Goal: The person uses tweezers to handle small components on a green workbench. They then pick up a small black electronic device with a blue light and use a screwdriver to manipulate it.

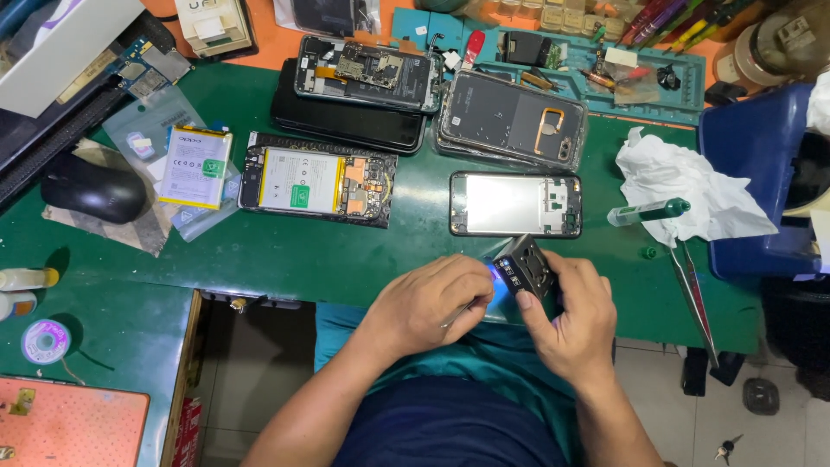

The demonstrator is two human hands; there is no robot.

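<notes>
Right hand (566, 324) gripping small black part (524, 265), left hand (432, 303) pinching thin tool (456, 318), open phone frame (515, 204) just beyond

Green work mat (346, 259) covering the bench. Just beyond the hands' grip lies an open phone frame (515, 204); farther left, an opened phone with exposed battery (317, 180) and a loose battery (195, 167). Right of the grip: crumpled tissue (683, 177), green pen-like tool (648, 212), tweezers (692, 294). Far left: black mouse (93, 188), solder spool (45, 340).
</notes>
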